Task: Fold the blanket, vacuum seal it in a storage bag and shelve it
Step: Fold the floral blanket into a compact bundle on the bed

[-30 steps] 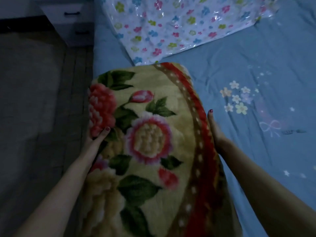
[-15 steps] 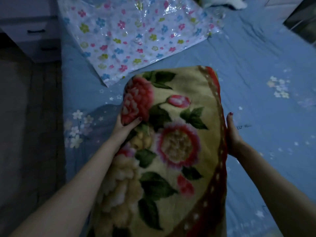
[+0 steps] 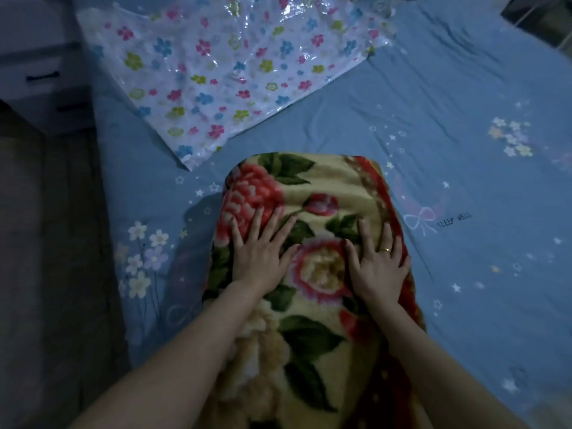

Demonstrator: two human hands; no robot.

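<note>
A folded plush blanket (image 3: 312, 187), cream with red flowers, green leaves and a red border, lies on the blue bed sheet (image 3: 448, 88) in front of me. My left hand (image 3: 263, 252) rests flat on its top, fingers spread, over the left flower. My right hand (image 3: 379, 267), wearing a ring, lies flat on the blanket's right side, fingers apart. Neither hand grips anything. A clear storage bag (image 3: 223, 63) printed with small coloured flowers lies flat on the bed just beyond the blanket, to the upper left.
The bed's left edge runs down the frame, with dark floor (image 3: 46, 274) beside it. A white drawer unit (image 3: 40, 85) stands at the upper left. Blue sheet stretches to the right of the blanket.
The blanket has been carried right and set down on the bed. Both hands moved from gripping its sides to lying flat on top of it.
</note>
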